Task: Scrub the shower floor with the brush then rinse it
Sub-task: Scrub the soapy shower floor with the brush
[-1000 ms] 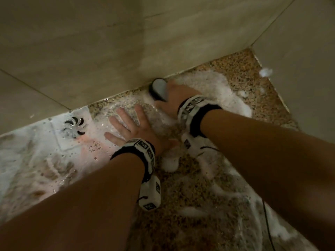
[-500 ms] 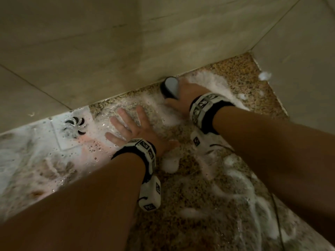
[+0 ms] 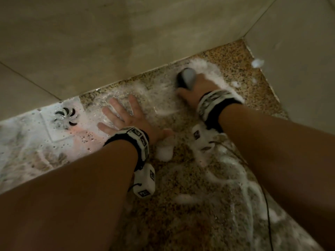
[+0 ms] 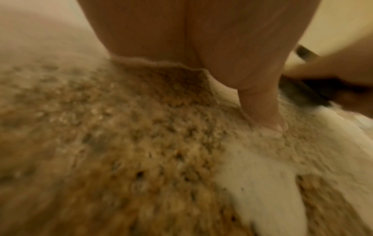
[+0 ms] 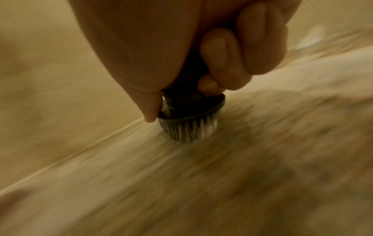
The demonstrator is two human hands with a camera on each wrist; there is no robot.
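Near the wall, right hand [image 3: 194, 91] presses brush [image 5: 189, 126] bristles-down.

A home bathroom's shower stall: a wet, speckled stone floor [image 3: 190, 223] streaked with soap foam [image 3: 163, 153], a slotted metal drain [image 3: 65, 117] set in it, and beige tiled walls [image 3: 126, 42] meeting at a corner.
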